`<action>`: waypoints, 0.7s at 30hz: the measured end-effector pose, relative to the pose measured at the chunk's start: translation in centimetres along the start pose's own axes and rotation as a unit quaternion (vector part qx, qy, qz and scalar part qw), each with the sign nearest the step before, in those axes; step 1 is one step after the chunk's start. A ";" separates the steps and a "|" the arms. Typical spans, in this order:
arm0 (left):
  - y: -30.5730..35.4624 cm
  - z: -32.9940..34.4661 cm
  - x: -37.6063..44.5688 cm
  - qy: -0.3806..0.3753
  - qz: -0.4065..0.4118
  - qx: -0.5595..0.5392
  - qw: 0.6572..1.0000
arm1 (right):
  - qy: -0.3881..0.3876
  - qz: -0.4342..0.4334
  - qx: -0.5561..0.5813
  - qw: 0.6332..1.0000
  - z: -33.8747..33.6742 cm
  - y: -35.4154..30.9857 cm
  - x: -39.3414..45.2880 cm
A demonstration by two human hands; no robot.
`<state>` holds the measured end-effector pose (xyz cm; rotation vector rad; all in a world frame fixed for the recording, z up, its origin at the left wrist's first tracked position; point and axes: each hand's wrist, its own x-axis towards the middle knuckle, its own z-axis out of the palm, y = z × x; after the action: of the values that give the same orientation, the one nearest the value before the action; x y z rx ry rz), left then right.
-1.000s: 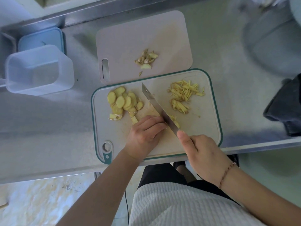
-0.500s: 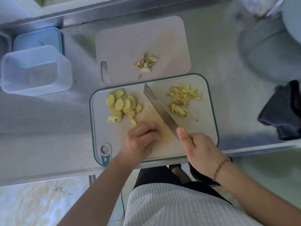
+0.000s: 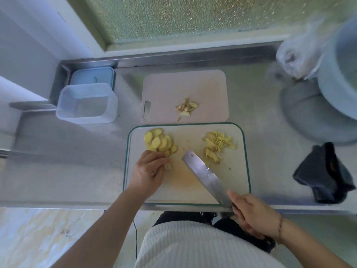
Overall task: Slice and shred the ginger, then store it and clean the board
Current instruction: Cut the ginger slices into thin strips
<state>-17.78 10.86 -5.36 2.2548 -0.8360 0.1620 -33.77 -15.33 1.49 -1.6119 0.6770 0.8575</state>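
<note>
A green-rimmed cutting board [image 3: 241, 171] lies at the counter's front edge. Round ginger slices [image 3: 159, 141] are heaped at its upper left, and ginger shreds [image 3: 217, 145] lie at its upper right. My left hand [image 3: 149, 168] reaches into the near edge of the slice heap, its curled fingers on a few slices. My right hand [image 3: 253, 213] grips the handle of a cleaver [image 3: 204, 175], whose blade lies over the middle of the board, pointing up-left. Ginger trimmings [image 3: 186, 108] sit on a pale board [image 3: 164, 88] behind.
An empty clear plastic container [image 3: 87, 103] stands at the left, its blue lid [image 3: 92, 77] behind it. A dark cloth [image 3: 322, 175] lies at the right. A large basin [image 3: 340, 74] and a plastic bag [image 3: 301, 55] occupy the back right corner.
My left hand moved up-left from the board's middle to the slice heap. The cleaver swung away and drew back toward the front edge. The camera tilted up.
</note>
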 end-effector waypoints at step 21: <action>1.0 -2.0 7.5 -0.233 -0.053 0.245 0.940 | 0.115 -0.009 0.037 0.993 1.8 -6.4 1.3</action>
<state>-12.27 7.75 -0.75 2.8633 -0.9925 -0.2556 -28.26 -12.30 3.85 -1.6626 0.8444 0.6309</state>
